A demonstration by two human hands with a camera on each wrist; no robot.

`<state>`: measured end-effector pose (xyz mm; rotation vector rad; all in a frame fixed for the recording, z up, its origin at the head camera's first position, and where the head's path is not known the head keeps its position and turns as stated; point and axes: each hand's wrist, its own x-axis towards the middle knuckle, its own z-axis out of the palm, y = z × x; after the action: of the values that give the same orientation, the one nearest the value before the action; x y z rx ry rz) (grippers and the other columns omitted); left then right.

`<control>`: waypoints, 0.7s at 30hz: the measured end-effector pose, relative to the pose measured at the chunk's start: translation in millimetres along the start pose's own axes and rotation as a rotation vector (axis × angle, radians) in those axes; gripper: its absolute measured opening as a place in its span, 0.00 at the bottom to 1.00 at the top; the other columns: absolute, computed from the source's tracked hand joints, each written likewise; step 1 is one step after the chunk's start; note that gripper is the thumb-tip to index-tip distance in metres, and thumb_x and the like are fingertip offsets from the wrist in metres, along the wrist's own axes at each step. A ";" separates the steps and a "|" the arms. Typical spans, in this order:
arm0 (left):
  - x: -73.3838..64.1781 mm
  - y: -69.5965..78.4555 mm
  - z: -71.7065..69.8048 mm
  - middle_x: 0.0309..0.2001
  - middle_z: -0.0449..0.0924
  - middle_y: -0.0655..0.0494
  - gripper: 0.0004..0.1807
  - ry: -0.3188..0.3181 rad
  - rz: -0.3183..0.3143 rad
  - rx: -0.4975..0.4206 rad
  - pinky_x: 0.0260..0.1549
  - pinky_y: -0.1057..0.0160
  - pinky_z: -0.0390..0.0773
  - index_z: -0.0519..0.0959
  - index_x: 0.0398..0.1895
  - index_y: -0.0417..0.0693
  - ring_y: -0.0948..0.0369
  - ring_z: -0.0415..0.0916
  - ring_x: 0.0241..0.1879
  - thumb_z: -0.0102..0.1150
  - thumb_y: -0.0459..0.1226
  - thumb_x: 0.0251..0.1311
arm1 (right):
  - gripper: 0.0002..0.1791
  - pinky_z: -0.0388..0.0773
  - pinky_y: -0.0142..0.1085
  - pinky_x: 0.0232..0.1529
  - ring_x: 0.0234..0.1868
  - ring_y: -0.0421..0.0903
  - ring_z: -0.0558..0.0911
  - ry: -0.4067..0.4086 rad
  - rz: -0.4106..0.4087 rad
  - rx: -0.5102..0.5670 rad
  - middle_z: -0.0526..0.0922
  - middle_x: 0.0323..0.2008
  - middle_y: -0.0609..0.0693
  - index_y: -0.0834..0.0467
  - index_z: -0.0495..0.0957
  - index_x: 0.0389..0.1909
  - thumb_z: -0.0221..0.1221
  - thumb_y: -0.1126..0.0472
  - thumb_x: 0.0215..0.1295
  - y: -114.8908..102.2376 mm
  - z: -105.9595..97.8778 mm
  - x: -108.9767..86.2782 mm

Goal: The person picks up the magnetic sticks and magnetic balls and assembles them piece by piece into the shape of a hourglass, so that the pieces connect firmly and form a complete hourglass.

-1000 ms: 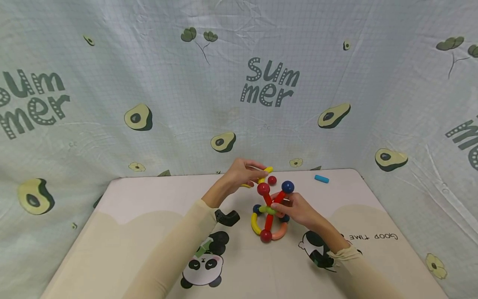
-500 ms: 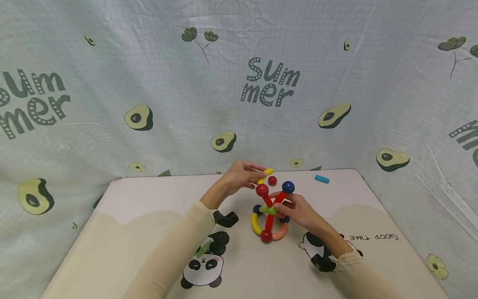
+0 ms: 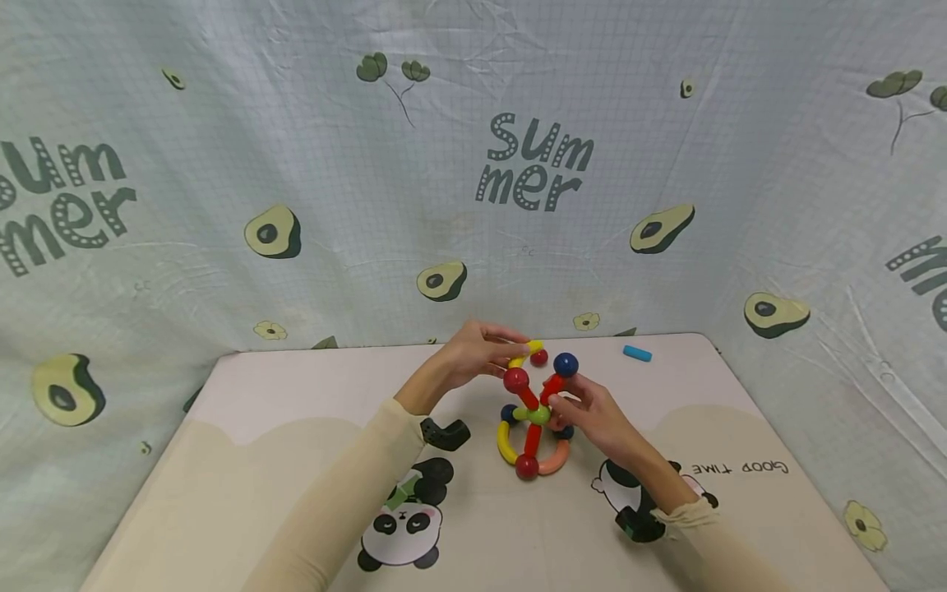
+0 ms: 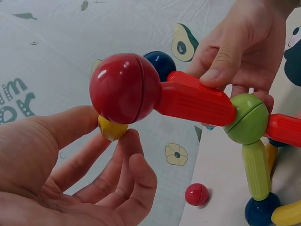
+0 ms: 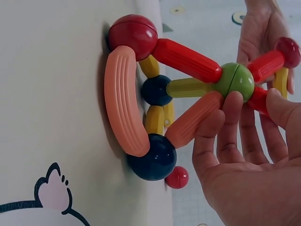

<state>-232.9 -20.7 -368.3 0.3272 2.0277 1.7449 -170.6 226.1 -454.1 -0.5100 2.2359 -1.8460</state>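
Observation:
A toy structure of magnetic balls and sticks stands on the table, with a green ball (image 5: 234, 82) at its upper centre. Two red sticks rise from it, one tipped with a red ball (image 4: 124, 88), the other with a dark blue ball (image 3: 565, 364). My left hand (image 3: 473, 358) pinches a curved yellow stick (image 4: 112, 128) whose near end is right at that upper red ball. My right hand (image 3: 598, 418) holds the red stick (image 3: 550, 390) under the blue ball, thumb against it, fingertips close to the green ball. Below, curved yellow and salmon sticks (image 5: 123, 99) form a ring between balls.
Behind the structure lies a loose red ball (image 3: 539, 358). Farther right, near the back edge, is a short light-blue stick (image 3: 637, 353). A patterned cloth (image 3: 333, 271) hangs around the table (image 3: 296, 427), which has panda prints.
The upper red ball has shifted slightly left and down, and the yellow stick has dropped a little with my left hand. The upper blue ball has moved slightly left and up.

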 end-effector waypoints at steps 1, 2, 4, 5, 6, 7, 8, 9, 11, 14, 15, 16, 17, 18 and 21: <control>-0.1 -0.3 0.1 0.47 0.87 0.49 0.17 -0.006 -0.006 0.000 0.40 0.62 0.84 0.86 0.54 0.41 0.55 0.80 0.35 0.70 0.39 0.65 | 0.26 0.82 0.37 0.51 0.47 0.55 0.85 -0.001 -0.004 0.006 0.78 0.58 0.63 0.62 0.68 0.69 0.57 0.54 0.78 0.4 -0.1 0.3; -0.3 -0.6 0.3 0.47 0.87 0.48 0.17 -0.012 -0.011 0.002 0.40 0.62 0.84 0.86 0.54 0.41 0.55 0.80 0.35 0.69 0.39 0.65 | 0.25 0.82 0.37 0.51 0.46 0.55 0.85 -0.001 -0.007 0.010 0.78 0.57 0.63 0.62 0.69 0.68 0.57 0.55 0.78 0.8 -0.2 0.5; -0.4 -1.7 0.4 0.48 0.87 0.48 0.16 -0.021 -0.021 0.000 0.39 0.63 0.83 0.86 0.54 0.41 0.56 0.80 0.33 0.69 0.38 0.66 | 0.24 0.82 0.37 0.50 0.44 0.54 0.85 0.000 -0.012 0.013 0.79 0.56 0.63 0.62 0.70 0.68 0.57 0.55 0.78 1.6 -0.4 1.1; -0.6 -2.2 0.6 0.48 0.87 0.47 0.16 -0.027 -0.022 0.001 0.39 0.63 0.83 0.86 0.54 0.40 0.56 0.80 0.32 0.68 0.38 0.66 | 0.24 0.83 0.37 0.50 0.44 0.54 0.85 -0.001 -0.015 0.010 0.79 0.56 0.63 0.62 0.71 0.67 0.57 0.55 0.78 1.9 -0.5 1.3; -0.5 -2.8 0.6 0.48 0.87 0.47 0.16 -0.031 -0.026 -0.002 0.38 0.64 0.83 0.85 0.54 0.40 0.56 0.81 0.32 0.68 0.38 0.66 | 0.24 0.83 0.38 0.50 0.44 0.54 0.85 -0.001 -0.017 0.007 0.79 0.56 0.63 0.62 0.71 0.67 0.57 0.55 0.78 2.2 -0.6 1.5; -0.1 -3.6 0.5 0.48 0.87 0.46 0.16 -0.034 -0.029 -0.006 0.38 0.64 0.83 0.85 0.54 0.40 0.57 0.81 0.32 0.68 0.37 0.66 | 0.24 0.83 0.38 0.50 0.44 0.54 0.85 0.000 -0.019 0.003 0.79 0.56 0.63 0.62 0.71 0.67 0.57 0.55 0.78 2.5 -0.7 1.8; 0.0 -4.2 0.4 0.48 0.86 0.45 0.16 -0.038 -0.031 -0.009 0.38 0.64 0.83 0.85 0.55 0.40 0.57 0.81 0.32 0.68 0.37 0.66 | 0.23 0.83 0.37 0.50 0.44 0.54 0.85 0.000 -0.020 0.000 0.79 0.56 0.62 0.62 0.71 0.67 0.57 0.55 0.78 2.7 -0.7 2.1; 0.3 -5.0 0.2 0.48 0.86 0.44 0.16 -0.041 -0.033 -0.013 0.38 0.64 0.83 0.85 0.55 0.40 0.57 0.81 0.32 0.68 0.37 0.66 | 0.23 0.83 0.38 0.49 0.44 0.54 0.84 -0.001 -0.020 -0.003 0.79 0.57 0.62 0.62 0.71 0.67 0.57 0.55 0.78 2.8 -0.7 2.4; 0.3 -6.2 0.2 0.48 0.86 0.43 0.16 -0.048 -0.033 -0.013 0.38 0.64 0.83 0.85 0.55 0.40 0.56 0.82 0.32 0.68 0.37 0.66 | 0.23 0.83 0.37 0.49 0.44 0.54 0.84 -0.003 -0.018 -0.008 0.79 0.57 0.62 0.62 0.71 0.67 0.57 0.55 0.78 3.0 -0.8 3.1; 0.3 -7.7 0.5 0.47 0.87 0.44 0.17 -0.057 -0.033 -0.008 0.38 0.64 0.83 0.85 0.55 0.41 0.56 0.81 0.33 0.68 0.38 0.66 | 0.24 0.83 0.37 0.48 0.45 0.55 0.84 -0.005 -0.009 -0.013 0.79 0.57 0.62 0.62 0.71 0.68 0.57 0.54 0.78 2.4 -0.8 4.3; 0.4 -8.3 0.6 0.46 0.87 0.46 0.17 -0.059 -0.031 -0.003 0.38 0.64 0.83 0.85 0.55 0.41 0.56 0.80 0.32 0.68 0.39 0.66 | 0.24 0.83 0.38 0.48 0.45 0.55 0.83 -0.006 -0.006 -0.016 0.78 0.58 0.62 0.62 0.71 0.68 0.57 0.54 0.78 2.0 -0.7 4.7; 0.4 -8.8 0.6 0.45 0.87 0.46 0.17 -0.060 -0.030 0.002 0.38 0.64 0.83 0.85 0.55 0.41 0.57 0.80 0.32 0.68 0.39 0.66 | 0.24 0.83 0.38 0.48 0.46 0.56 0.83 -0.007 -0.002 -0.022 0.78 0.58 0.62 0.62 0.72 0.68 0.57 0.54 0.78 1.7 -0.7 5.3; 0.4 -9.2 0.7 0.44 0.87 0.46 0.17 -0.061 -0.028 0.005 0.38 0.64 0.83 0.86 0.54 0.41 0.57 0.79 0.32 0.68 0.39 0.66 | 0.24 0.83 0.38 0.48 0.46 0.56 0.83 -0.008 0.002 -0.028 0.78 0.58 0.62 0.61 0.72 0.68 0.57 0.53 0.78 1.2 -0.7 5.8; 0.5 -9.7 0.7 0.44 0.87 0.47 0.17 -0.062 -0.028 0.007 0.38 0.64 0.83 0.86 0.54 0.41 0.57 0.79 0.32 0.68 0.40 0.66 | 0.24 0.83 0.38 0.48 0.47 0.56 0.83 -0.009 0.006 -0.033 0.78 0.59 0.62 0.61 0.72 0.67 0.57 0.53 0.78 0.8 -0.7 6.4; 0.9 -10.8 1.0 0.44 0.87 0.47 0.17 -0.060 -0.025 0.011 0.38 0.64 0.83 0.85 0.55 0.41 0.57 0.78 0.31 0.68 0.40 0.67 | 0.24 0.83 0.38 0.47 0.47 0.56 0.83 -0.016 0.018 -0.048 0.78 0.58 0.62 0.61 0.73 0.67 0.57 0.52 0.78 -0.1 -0.7 7.7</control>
<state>-232.1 -21.4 -379.2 0.3524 1.9906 1.6896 -177.9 223.8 -453.4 -0.5093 2.2723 -1.7774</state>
